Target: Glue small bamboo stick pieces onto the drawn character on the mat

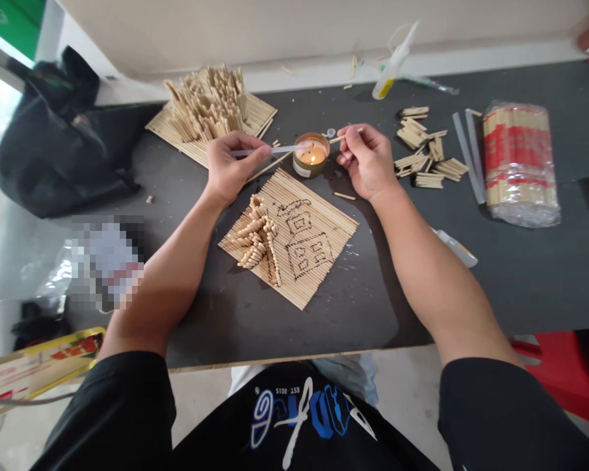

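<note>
Pinched in my left hand (233, 163) is a translucent glue stick (277, 150), its far tip over the lit candle (310, 167) in a round tin. My right hand (366, 160) closes on a short wooden stick (338, 139), whose end points at the candle from the right. Below the candle lies a mat of joined sticks (319, 226) with dark character outlines drawn on it. Short sticks stand upright in a cluster (258, 242) along the mat's left part. One loose stick (344, 195) rests on the table between the mat and my right hand.
Behind my left hand stands a larger stick piece (209, 104). Bundled short sticks (425, 154), two glue sticks (468, 157) and a wrapped stick pack (520, 160) lie right. A glue bottle (392, 69) stands at the back. A black bag (53, 144) sits left.
</note>
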